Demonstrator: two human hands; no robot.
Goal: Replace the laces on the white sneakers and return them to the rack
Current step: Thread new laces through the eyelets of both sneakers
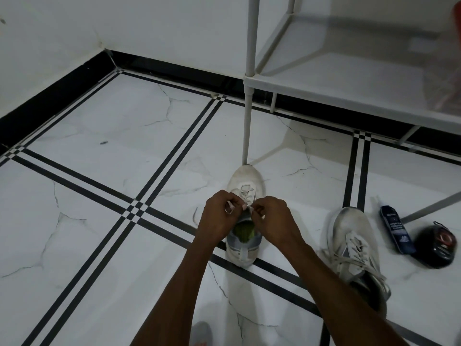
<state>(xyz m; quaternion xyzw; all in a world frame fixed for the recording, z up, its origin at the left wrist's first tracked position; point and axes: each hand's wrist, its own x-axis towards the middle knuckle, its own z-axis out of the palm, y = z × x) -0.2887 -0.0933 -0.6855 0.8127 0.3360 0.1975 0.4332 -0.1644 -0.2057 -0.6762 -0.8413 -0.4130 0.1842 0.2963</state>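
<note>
A white sneaker [245, 177] stands on the tiled floor with its toe against the leg of the rack [250, 71], a green insole showing inside. My left hand [218, 216] and my right hand [272, 218] hover over its tongue, each pinching a piece of the white lace [245, 192] between thumb and fingers. The lace crosses the front eyelets. A second white sneaker [354, 243] lies to the right with its laces loose.
A white shoe rack shelf [349, 83] stands at the upper right. A dark blue bottle [396, 232] and a round black tin [435, 248] lie on the floor right of the second sneaker. A black skirting runs along the wall.
</note>
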